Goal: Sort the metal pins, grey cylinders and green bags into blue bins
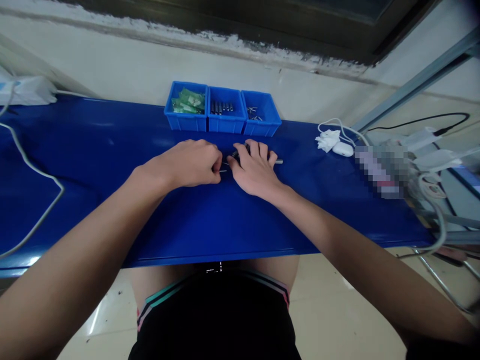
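My left hand point(197, 162) is closed in a fist above the blue table, just left of my right hand. A thin silver metal rod point(223, 171) pokes out between its thumb and fingers; the rest is hidden. My right hand point(255, 170) rests palm down, fingers bent and somewhat apart, over a dark metal piece point(236, 152). From under its little finger sticks a silver bar end point(279, 161). Whether bar and dark piece are one part, I cannot tell. The two hands nearly meet, with the thin rod pointing at my right thumb.
Beyond my hands stand three blue bins: one with green packets point(189, 100), one with dark cylinders point(222, 107), one with small metal pins point(255, 117). A white earbud case point(343, 148), crumpled tissue point(328, 140) and cables lie right. A white cable point(45, 172) crosses the left.
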The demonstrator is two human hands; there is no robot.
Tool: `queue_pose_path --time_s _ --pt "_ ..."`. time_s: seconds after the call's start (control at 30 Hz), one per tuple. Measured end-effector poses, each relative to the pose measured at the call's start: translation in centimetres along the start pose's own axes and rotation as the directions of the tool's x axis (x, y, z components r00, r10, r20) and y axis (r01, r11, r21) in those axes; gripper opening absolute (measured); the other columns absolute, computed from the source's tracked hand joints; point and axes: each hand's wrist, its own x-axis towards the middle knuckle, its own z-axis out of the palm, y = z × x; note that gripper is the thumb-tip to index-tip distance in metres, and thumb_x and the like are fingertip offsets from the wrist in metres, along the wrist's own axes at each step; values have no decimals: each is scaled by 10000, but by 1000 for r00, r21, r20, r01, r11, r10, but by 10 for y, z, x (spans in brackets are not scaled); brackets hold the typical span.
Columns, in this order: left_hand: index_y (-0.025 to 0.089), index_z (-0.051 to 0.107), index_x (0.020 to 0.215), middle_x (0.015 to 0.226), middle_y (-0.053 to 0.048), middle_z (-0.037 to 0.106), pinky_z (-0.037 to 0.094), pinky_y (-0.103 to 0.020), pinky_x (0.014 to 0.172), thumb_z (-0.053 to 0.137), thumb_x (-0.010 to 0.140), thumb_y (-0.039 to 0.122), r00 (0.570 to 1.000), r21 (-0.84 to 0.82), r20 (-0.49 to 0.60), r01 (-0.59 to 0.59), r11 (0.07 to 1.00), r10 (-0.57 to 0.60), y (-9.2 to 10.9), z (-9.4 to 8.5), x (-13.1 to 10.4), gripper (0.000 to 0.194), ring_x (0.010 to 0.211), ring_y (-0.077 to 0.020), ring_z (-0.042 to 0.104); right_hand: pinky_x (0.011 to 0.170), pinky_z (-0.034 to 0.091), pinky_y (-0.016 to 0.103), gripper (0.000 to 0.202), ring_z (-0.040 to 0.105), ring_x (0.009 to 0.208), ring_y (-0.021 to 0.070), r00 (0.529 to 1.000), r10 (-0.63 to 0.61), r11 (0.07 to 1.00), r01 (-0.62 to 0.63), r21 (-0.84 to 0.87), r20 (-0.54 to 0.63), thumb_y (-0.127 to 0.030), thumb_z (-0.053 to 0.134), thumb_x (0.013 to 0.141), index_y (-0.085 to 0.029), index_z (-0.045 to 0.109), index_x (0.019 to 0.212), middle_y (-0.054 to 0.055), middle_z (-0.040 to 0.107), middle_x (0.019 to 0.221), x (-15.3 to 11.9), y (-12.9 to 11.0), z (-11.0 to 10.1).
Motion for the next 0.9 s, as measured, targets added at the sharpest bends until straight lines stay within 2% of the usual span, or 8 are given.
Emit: queue_pose_path --time_s 0.17,0.27,0.33,0.4,0.53,0.63,0.77,0.9 --pt "256 718 679 703 -40 688 495 -370 737 739 722 280 998 -18 -42 36 999 -37 -1 1 -2 53 639 -233 590 1262 289 748 541 405 1559 433 1000 -22 999 23 40 -13 -484 331 1129 -317 632 1546 129 521 1675 0 -6 -3" --pt "244 690 719 712 -47 672 506 -384 785 727 736 281 989 -93 -143 28 995 -42 1 3 0 56 699 -256 631 1275 316 734 516 424 1568 413 984 -104 993 110 37 -144 -339 349 1118 -328 644 1541 95 528 1683 -3 -4 -12" --pt "234 678 766 718 -43 663 510 -401 828 720 749 261 971 -166 -230 24 986 -62 6 5 3 53 749 -273 661 1271 368 708 569 442 1566 405 953 -208 976 216 12 -222 -229 390 1072 -327 600 1592 90 516 1689 -3 1 -18" --pt "227 657 779 710 -30 649 508 -409 857 711 760 230 952 -249 -297 -3 968 -74 12 5 5 57 808 -284 685 1260 421 685 601 485 1538 397 892 -336 935 353 1 -302 -184 432 1042 -342 589 1600 95 536 1653 0 9 -20" --pt "223 597 756 708 -4 633 503 -395 855 697 771 178 935 -363 -343 -46 931 -88 23 3 7 110 852 -257 680 1177 525 639 504 625 1371 368 703 -555 790 613 -16 -444 -161 520 1041 -369 667 1477 98 669 1431 11 26 -13" --pt "212 609 782 748 3 673 507 -373 805 685 785 172 931 -432 -339 -24 901 -138 25 2 7 87 802 -216 661 1086 578 609 446 689 1228 335 630 -626 726 686 -49 -459 -115 534 1040 -352 716 1372 79 730 1274 16 32 -5" --pt "192 653 917 838 -11 745 507 -331 729 689 792 145 927 -621 -310 -28 783 -213 22 6 10 138 799 -197 689 1033 603 581 441 710 1151 311 598 -621 717 694 -60 -506 -72 544 1023 -335 736 1321 64 757 1216 19 35 -3" --pt "220 615 1056 774 15 731 502 -329 701 717 822 141 914 -693 -320 -47 719 -249 20 11 12 266 758 -195 690 1053 603 589 435 734 1129 305 619 -604 725 689 -23 -503 -73 559 1020 -326 742 1324 58 784 1220 22 37 -6"
